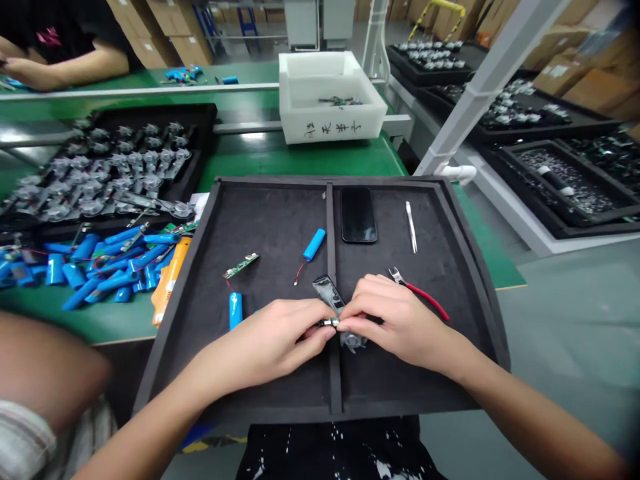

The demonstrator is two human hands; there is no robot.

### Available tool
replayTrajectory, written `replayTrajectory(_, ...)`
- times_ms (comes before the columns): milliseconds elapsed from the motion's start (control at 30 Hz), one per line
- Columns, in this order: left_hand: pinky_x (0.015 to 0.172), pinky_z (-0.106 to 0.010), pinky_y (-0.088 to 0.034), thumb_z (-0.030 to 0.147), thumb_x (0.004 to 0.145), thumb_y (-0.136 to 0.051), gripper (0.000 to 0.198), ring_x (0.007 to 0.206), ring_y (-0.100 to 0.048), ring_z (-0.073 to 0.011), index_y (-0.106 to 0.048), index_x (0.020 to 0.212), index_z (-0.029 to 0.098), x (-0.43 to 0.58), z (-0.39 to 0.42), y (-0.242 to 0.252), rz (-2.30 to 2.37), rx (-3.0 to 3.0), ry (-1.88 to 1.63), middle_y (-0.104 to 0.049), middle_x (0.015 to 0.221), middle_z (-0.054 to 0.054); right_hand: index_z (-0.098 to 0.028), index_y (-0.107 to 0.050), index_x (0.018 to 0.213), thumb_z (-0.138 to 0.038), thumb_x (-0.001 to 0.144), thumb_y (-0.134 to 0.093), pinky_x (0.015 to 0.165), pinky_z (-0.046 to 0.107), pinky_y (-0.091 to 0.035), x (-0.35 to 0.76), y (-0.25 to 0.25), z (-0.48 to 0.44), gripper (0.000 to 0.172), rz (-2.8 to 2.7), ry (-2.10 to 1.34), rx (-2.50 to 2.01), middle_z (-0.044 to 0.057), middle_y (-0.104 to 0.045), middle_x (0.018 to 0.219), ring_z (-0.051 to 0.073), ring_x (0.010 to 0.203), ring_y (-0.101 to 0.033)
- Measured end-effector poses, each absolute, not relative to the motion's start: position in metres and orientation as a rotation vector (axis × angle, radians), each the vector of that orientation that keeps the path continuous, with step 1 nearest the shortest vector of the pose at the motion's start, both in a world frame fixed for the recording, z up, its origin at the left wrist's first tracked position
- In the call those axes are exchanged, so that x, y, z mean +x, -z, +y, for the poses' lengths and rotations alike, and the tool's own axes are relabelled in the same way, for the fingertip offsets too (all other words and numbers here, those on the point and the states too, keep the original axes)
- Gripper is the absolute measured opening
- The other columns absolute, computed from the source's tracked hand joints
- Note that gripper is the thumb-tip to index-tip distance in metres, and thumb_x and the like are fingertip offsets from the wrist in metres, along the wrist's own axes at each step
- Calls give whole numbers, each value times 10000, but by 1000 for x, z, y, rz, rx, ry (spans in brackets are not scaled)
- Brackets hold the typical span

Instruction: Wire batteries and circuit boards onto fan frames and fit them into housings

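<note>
Over the middle divider of a black foam tray (465, 267), my left hand (273, 337) and my right hand (395, 320) meet, both pinched on a small grey fan motor part (333, 307) with a metal tip between the fingertips. A clear fan blade (353, 342) shows under my right hand. On the tray lie a blue battery cell (315, 244) with a red wire, another blue cell (235, 310) wired to a small green circuit board (241, 265), a black phone (359, 214), white tweezers (411, 227) and red-handled cutters (420, 293).
Left of the tray lie a heap of blue battery cells (90, 267), an orange tool (170, 280) and a black tray of grey fan motors (115, 167). A white bin (330, 100) stands behind. Another person's arms (60, 63) rest at far left. More black trays (550, 133) fill the right.
</note>
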State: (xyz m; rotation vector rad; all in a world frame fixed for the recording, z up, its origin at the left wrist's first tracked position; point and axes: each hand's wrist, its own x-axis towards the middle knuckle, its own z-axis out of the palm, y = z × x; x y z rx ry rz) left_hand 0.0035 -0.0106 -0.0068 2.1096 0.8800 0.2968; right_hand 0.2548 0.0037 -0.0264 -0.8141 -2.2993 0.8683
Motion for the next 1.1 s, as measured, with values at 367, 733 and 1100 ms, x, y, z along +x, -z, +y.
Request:
replayTrajectory(367, 561, -257, -314, 71, 818, -588, 109, 559, -356, -82, -630, 781, 165, 20, -23, 16, 997, 2166, -642, -395, 639, 68, -180, -704, 977, -315, 1065, -593, 752, 343, -413, 252, 31, -9, 196, -2421, -690, -799, 21, -657, 886, 161, 814, -556)
replayTrajectory(733, 621, -265, -379, 106, 845, -575, 95, 633, -454, -107, -644, 877, 162, 19, -24, 15, 998, 2149, -582, -483, 716, 39, -177, -689, 1018, -279, 1084, -539, 779, 369, -462, 253, 30, -13, 193, -2418, -741, -833, 55, -683, 942, 190, 842, -548)
replayTrajectory(1100, 810, -308, -428, 208, 1013, -532, 126, 827, -609, -154, -658, 1012, 204, -1, -17, 16, 1004, 2129, -391, -676, 902, 6, -182, -670, 1017, -276, 1067, -587, 791, 338, -457, 264, 36, -16, 135, -2325, -872, -950, 28, -664, 955, 172, 885, -547)
